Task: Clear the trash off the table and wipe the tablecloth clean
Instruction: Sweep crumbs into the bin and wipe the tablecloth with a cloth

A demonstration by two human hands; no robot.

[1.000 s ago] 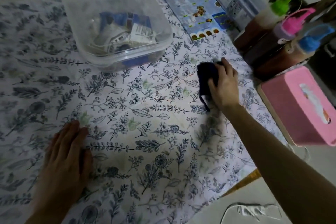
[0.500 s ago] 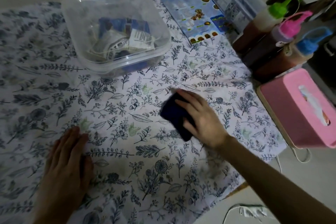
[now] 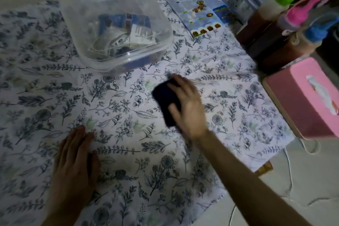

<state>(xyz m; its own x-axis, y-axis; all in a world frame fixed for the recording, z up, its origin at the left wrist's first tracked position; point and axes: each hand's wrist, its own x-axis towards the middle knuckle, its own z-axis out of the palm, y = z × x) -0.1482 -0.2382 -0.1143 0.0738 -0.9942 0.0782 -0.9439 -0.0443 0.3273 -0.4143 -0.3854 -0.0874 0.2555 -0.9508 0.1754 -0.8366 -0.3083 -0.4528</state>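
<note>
My right hand (image 3: 185, 104) presses a soft dark cloth (image 3: 165, 101) flat on the flowery tablecloth (image 3: 128, 115), near the trash tub (image 3: 115, 29). My left hand (image 3: 73, 163), fingers spread, pins the thin, slidy tablecloth.

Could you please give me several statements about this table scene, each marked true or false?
1. The right hand presses a dark cloth onto the tablecloth. True.
2. The left hand is lifting the clear plastic container. False: it lies flat on the tablecloth, apart from the container.
3. The clear plastic container is empty. False: wrappers and paper scraps lie inside it.
4. A pink box stands at the table's right edge. True.
5. The squeeze bottles lie toppled on the tablecloth. False: they stand upright beyond the pink box.
</note>
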